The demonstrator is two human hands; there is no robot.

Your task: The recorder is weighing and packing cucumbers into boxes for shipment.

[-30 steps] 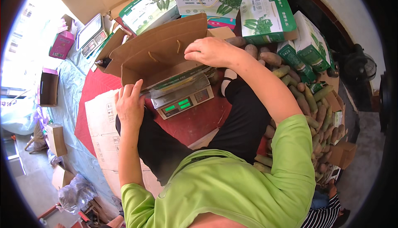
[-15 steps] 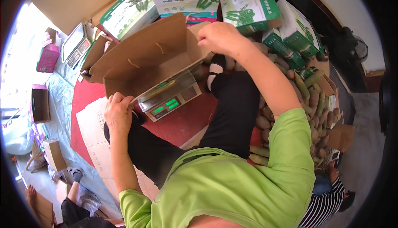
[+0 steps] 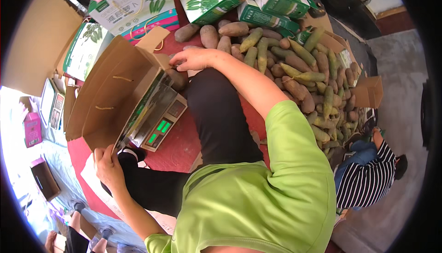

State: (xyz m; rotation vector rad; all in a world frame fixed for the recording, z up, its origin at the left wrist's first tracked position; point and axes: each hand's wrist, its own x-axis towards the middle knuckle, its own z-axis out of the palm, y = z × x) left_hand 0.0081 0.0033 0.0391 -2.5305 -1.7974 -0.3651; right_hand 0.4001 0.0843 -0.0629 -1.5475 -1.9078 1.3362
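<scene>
An open cardboard carton [image 3: 99,96] with cord handles lies tilted on a digital scale [image 3: 161,126], whose display glows green. At the carton's near left corner, my left hand [image 3: 109,168] pinches the cardboard edge between thumb and fingers. My right hand [image 3: 195,60] is beside the carton's right end, its fingers stretched forward and slightly bent, apart from the raised end flap [image 3: 154,39]. Just below those fingers sits a reddish-brown root [image 3: 177,79]; whether they touch it is hard to tell. The inside of the carton shows only in part.
To the right spreads a large heap of green radishes [image 3: 301,73] and reddish-brown roots. Printed white-and-green boxes [image 3: 209,0] stand along the back. A second scale [image 3: 51,103] is at far left. A person in a striped top [image 3: 368,179] crouches at right.
My right hand has let go of the carton's end flap and come down beside the roots. My left hand stays on the carton edge. The view has swung to the right.
</scene>
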